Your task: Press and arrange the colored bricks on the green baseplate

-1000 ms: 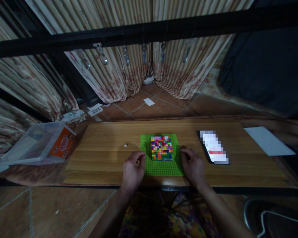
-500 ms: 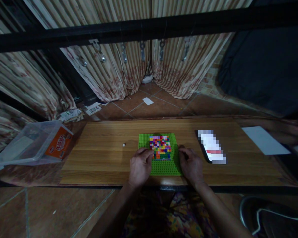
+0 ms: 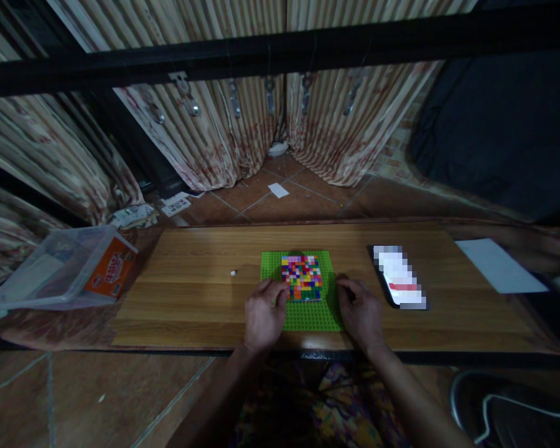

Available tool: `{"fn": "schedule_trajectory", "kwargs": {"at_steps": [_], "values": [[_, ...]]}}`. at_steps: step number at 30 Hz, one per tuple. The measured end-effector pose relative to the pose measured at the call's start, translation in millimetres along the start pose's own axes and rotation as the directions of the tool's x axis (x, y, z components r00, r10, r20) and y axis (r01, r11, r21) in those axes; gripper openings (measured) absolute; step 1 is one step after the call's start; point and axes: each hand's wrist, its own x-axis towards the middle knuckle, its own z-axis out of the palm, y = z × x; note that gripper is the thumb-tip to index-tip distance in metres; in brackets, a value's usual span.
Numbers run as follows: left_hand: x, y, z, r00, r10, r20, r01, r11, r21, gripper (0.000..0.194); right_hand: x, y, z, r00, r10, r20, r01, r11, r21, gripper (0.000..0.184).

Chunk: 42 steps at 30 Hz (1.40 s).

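Note:
A green studded baseplate (image 3: 308, 317) lies on the wooden table, and a square patch of small multicoloured toy bricks (image 3: 302, 277) covers its upper middle. My left hand (image 3: 265, 314) rests over the baseplate's left side, thumb and forefinger pinched at the left edge of the bricks; whatever may be between them is hidden. At the baseplate's right edge sits my right hand (image 3: 360, 311), its fingers curled and thumb pressed to them. I cannot make out anything in that pinch. One tiny white brick (image 3: 233, 272) lies alone on the wood, left of the baseplate.
A phone (image 3: 399, 277) with a lit, blurred screen lies right of my right hand on the table (image 3: 191, 311). Past the table's right end is a white sheet (image 3: 501, 266). Off the left end stands a clear plastic bin (image 3: 65, 267) with an orange label.
Both hands hold nearly the same pose and place. The whole view has shifted very slightly; the bricks and phone stay where they were on the table.

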Motion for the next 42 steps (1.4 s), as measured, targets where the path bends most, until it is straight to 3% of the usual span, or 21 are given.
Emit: {"fn": "schedule_trajectory", "kwargs": {"at_steps": [10, 19, 25, 28, 34, 42], "values": [[-5.2, -5.8, 3.7, 0.997, 0.076, -0.021, -0.076, 0.997, -0.004, 0.019, -0.3, 2.1, 1.0, 1.0, -0.009, -0.006, 0.009, 1.0, -0.007, 0.028], [-6.2, -13.4, 10.0, 0.972, 0.233, -0.014, -0.226, 0.957, 0.182, 0.022, -0.4, 2.1, 2.0, 1.0, 0.001, -0.013, -0.001, 1.0, -0.017, 0.028], [-4.6, -11.3, 6.7, 0.968, 0.252, -0.002, -0.247, 0.953, 0.173, 0.021, -0.6, 2.6, 2.7, 1.0, 0.01, 0.004, -0.01, 1.0, -0.012, 0.025], [-3.8, -8.9, 4.8, 0.981, 0.191, -0.018, -0.188, 0.979, 0.083, 0.018, -0.8, 2.1, 2.2, 1.0, 0.006, -0.002, -0.006, 1.0, -0.008, 0.025], [-4.0, -4.1, 6.6, 0.997, -0.046, -0.063, 0.035, 0.986, -0.166, 0.015, -0.3, 1.2, 0.8, 1.0, -0.019, -0.013, 0.019, 1.0, -0.01, 0.026], [3.9, -6.0, 20.5, 0.935, -0.354, -0.016, 0.292, 0.794, -0.533, 0.013, -0.1, 0.2, 0.8, 1.0, 0.0, -0.014, 0.0, 1.0, -0.018, 0.027]]}}
